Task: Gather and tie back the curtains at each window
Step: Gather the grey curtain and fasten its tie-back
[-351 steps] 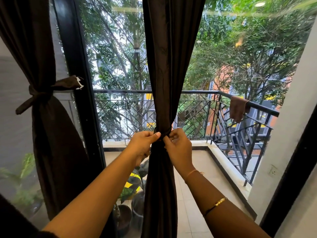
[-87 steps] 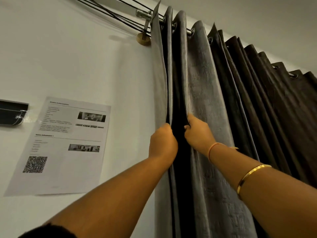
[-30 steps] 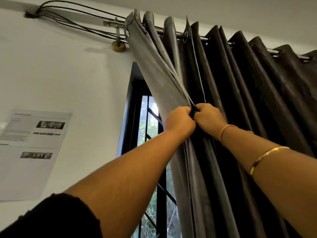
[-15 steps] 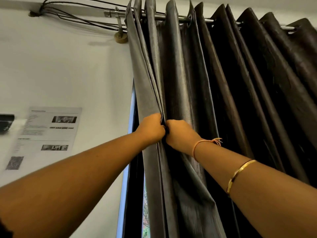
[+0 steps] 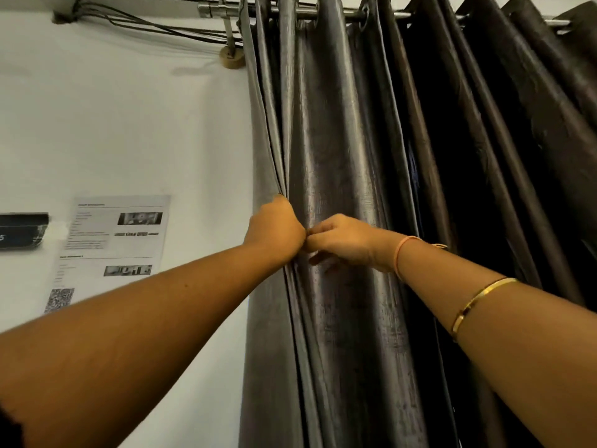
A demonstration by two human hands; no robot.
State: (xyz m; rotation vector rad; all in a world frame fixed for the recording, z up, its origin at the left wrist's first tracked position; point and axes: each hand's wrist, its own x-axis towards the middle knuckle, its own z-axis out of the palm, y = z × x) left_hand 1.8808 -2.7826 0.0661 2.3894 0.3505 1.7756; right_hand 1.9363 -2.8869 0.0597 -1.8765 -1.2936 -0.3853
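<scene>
metal rod (image 5: 352, 16) carries grey curtain (image 5: 339, 156) by eyelets; printed sheet (image 5: 113, 247) on wall (image 5: 113, 124)

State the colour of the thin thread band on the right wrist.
Pale peach-orange thread band; the head view shows it plainly against the dark curtain.

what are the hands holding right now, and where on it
The left hand grips the grey curtain by its bunched left-edge folds. The right hand lies against the fabric; its grip cannot be told.

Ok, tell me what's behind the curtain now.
Nothing behind it shows: the curtain hangs closed from its rod, folds covering everything. Left hand and right hand hold its left-edge folds. White wall shows beside it.
</scene>
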